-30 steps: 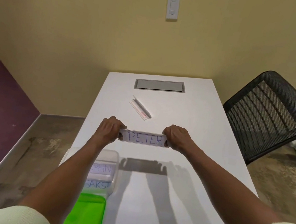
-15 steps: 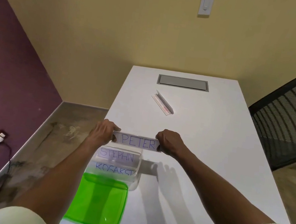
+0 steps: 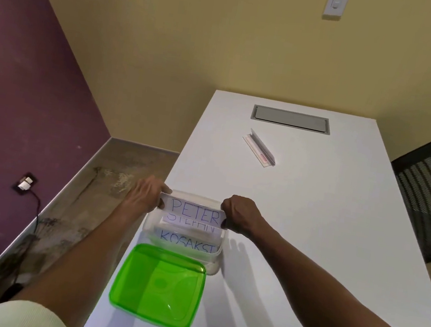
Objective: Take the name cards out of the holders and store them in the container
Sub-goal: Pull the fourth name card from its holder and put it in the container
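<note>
Two hands hold one name card in the head camera's view. The left hand [image 3: 145, 195] pinches the card's left end, and the right hand [image 3: 239, 213] has its fingers curled tight on the right end. The PETER card [image 3: 193, 211] is a flat white paper strip with blue hand-drawn letters. Its long side runs left to right between the fingers, and the letters face up so they read the right way round.

Just under the fingers sits the container [image 3: 215, 258], a see-through plastic box with round corners. Two more white cards lie inside it, below the held one. The STEPHN card [image 3: 191, 225] is partly hidden behind the strip, and the KOSAKST card [image 3: 187, 240] is nearer the person. Both lie long side left to right as well.

Closer than the fingers lies the green lid [image 3: 158, 285], shiny, square and see-through, turned hollow side up on the white table [image 3: 326, 222].

Far past the fingers, an empty holder [image 3: 260, 149] rests on the table, a thin clear folded piece lying slanted.
</note>
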The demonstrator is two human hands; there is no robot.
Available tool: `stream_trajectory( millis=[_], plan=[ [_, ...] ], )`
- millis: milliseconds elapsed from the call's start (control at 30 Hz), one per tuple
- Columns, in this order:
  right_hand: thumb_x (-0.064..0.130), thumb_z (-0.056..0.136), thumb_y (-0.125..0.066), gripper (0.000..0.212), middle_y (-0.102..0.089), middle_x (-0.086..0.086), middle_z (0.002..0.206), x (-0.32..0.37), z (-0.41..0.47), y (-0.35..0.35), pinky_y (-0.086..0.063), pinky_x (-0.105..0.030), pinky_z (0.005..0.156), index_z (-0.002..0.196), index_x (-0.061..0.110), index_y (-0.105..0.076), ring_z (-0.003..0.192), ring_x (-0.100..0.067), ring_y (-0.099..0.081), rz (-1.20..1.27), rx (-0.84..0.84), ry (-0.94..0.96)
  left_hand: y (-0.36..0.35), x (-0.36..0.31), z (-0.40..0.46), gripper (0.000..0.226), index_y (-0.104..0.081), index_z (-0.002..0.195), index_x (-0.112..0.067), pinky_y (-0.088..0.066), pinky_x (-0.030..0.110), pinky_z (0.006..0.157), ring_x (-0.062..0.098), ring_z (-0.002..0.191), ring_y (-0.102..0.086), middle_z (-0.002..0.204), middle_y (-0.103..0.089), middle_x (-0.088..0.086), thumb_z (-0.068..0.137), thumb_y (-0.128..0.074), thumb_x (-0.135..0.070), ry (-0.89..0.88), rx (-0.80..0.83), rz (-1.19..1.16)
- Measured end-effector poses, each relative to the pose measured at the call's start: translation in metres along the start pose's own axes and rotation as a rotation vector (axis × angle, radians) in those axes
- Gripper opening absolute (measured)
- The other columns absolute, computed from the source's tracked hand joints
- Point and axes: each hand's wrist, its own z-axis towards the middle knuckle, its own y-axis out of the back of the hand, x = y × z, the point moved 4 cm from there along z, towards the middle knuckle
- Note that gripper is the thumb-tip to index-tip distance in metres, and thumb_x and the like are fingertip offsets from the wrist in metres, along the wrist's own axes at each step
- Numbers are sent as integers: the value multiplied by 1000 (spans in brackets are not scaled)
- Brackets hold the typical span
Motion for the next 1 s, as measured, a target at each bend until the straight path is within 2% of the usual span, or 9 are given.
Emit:
stream_trajectory(
  millis=[100, 333, 467, 533, 733, 867, 1000],
  plan=[
    [30, 71, -76, 33, -67, -15, 92, 9, 2, -7, -39, -29, 61, 92, 7, -65, 82, -33, -65, -11, 23, 13, -3, 7, 2, 50, -69, 115, -22, -51, 43, 93, 31, 105, -63, 116, -67, 14, 67, -85, -17, -4, 11, 24],
    [24, 76, -73, 31, -67, -18, 98, 21, 5, -20, -47, -32, 69, 97, 4, -64, 89, -35, -64, -44, 66, 29, -17, 16, 4, 46, -71, 110, -26, -52, 37, 90, 27, 100, -61, 112, -67, 10, 67, -86, -25, -49, 49, 172],
    [23, 75, -72, 32, -66, -19, 99, 27, 6, -28, -35, -30, 66, 98, 3, -63, 90, -35, -62, -68, 76, 58, -27, 17, 5, 47, -71, 112, -27, -50, 34, 89, 27, 103, -61, 115, -66, 9, 67, -86, -26, -67, 71, 254],
    [23, 76, -71, 32, -65, -19, 99, 29, 7, -32, -34, -30, 67, 99, 3, -62, 91, -35, -61, -80, 72, 75, -32, 17, 7, 48, -70, 113, -27, -50, 33, 89, 26, 104, -62, 115, -67, 9, 67, -86, -27, -83, 78, 300],
    [14, 76, -61, 19, -65, -20, 90, 41, 6, -44, -30, -32, 66, 91, 2, -62, 84, -34, -60, -133, 74, 151, -47, 18, 7, 35, -72, 110, -24, -47, 32, 83, 25, 98, -60, 105, -66, 9, 76, -77, -20, -151, 82, 420],
    [11, 75, -56, 16, -65, -19, 84, 42, 9, -55, -36, -34, 71, 88, 3, -62, 79, -32, -59, -192, 94, 183, -61, 23, 8, 31, -69, 114, -26, -45, 35, 89, 25, 104, -55, 109, -63, 9, 84, -69, -17, -170, 98, 408],
    [12, 76, -56, 13, -66, -16, 82, 41, 15, -63, -38, -34, 73, 85, 5, -62, 77, -30, -59, -220, 106, 198, -72, 24, 11, 29, -72, 110, -20, -45, 32, 88, 25, 104, -55, 108, -64, 10, 81, -69, -15, -202, 89, 416]
  ],
)
